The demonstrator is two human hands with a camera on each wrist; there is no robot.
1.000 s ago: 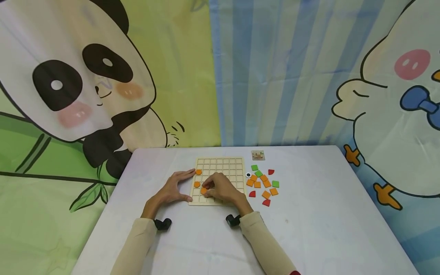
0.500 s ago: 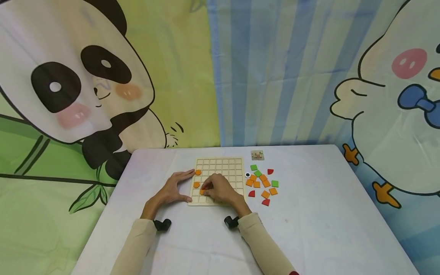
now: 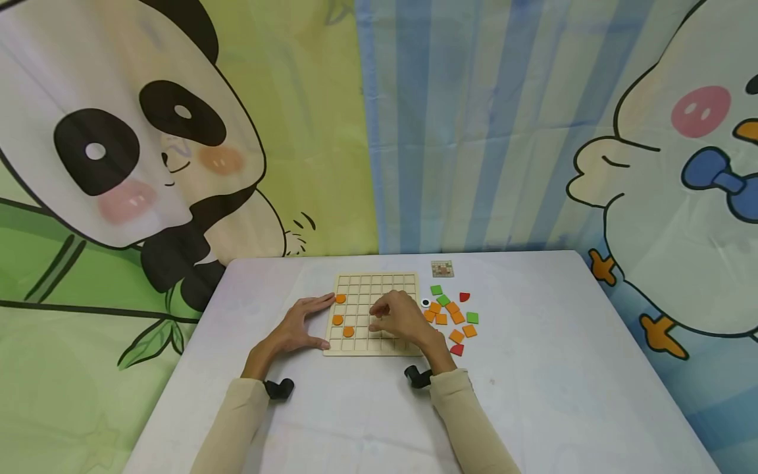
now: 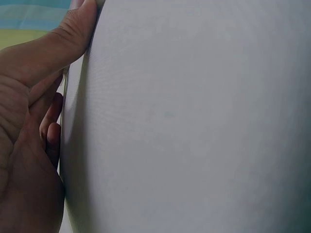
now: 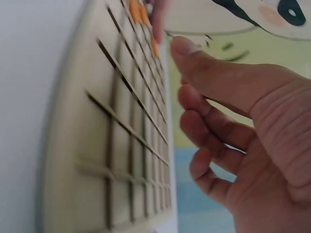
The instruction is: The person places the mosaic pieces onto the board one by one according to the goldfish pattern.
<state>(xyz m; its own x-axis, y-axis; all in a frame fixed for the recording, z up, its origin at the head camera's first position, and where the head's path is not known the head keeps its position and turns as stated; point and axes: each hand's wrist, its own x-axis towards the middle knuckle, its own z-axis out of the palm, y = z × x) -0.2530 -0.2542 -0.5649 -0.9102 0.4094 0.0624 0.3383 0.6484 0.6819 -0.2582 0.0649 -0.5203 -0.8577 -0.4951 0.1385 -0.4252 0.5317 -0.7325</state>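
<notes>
On the grid board [image 3: 362,289], the nearest orange disc [image 3: 348,332] lies left of the right hand [image 3: 404,320], whose loosely curled fingers hold nothing; the left hand [image 3: 295,326], spread wide, touches the board's left edge.

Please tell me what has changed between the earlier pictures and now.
The right hand has let go of the nearest orange disc and moved right, above the board; that disc now lies there by itself. The left hand stayed at the board's left edge, and the other two discs stayed put.
</notes>
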